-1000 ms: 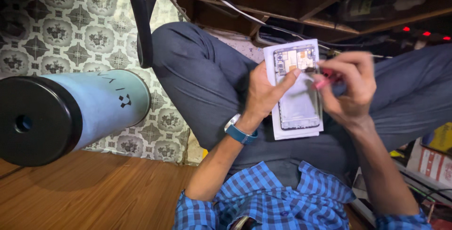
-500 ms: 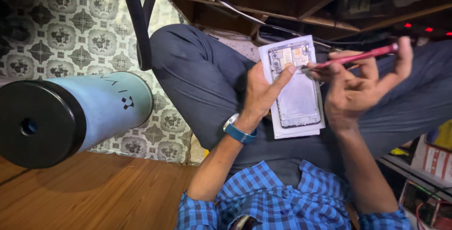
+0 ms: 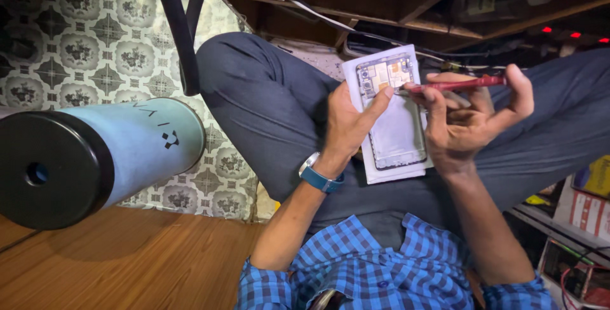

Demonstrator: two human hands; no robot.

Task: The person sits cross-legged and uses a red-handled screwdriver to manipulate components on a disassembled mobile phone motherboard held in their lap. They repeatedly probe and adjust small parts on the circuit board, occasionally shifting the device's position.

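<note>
An opened phone [image 3: 397,119] with its back off lies on a white pad [image 3: 387,173] on my lap, its circuit board at the far end. My left hand [image 3: 348,126], a blue watch on its wrist, grips the phone's left edge, with the index finger laid across the board. My right hand [image 3: 467,119] holds a thin red screwdriver [image 3: 467,83] level, tip pointing left. The tip is at the phone's upper right part, close to my left index fingertip.
A pale blue cylinder with a black end cap [image 3: 95,157] lies at the left over a wooden surface [image 3: 127,265]. Patterned tiles [image 3: 76,49] and a black strap [image 3: 178,30] are beyond it. Wooden shelves with cables [image 3: 394,5] are ahead, boxes [image 3: 588,208] at the right.
My right hand lifted the red screwdriver off the phone and swung it out to the right. It now holds the tool level, tip back at the board. My left hand stayed put.
</note>
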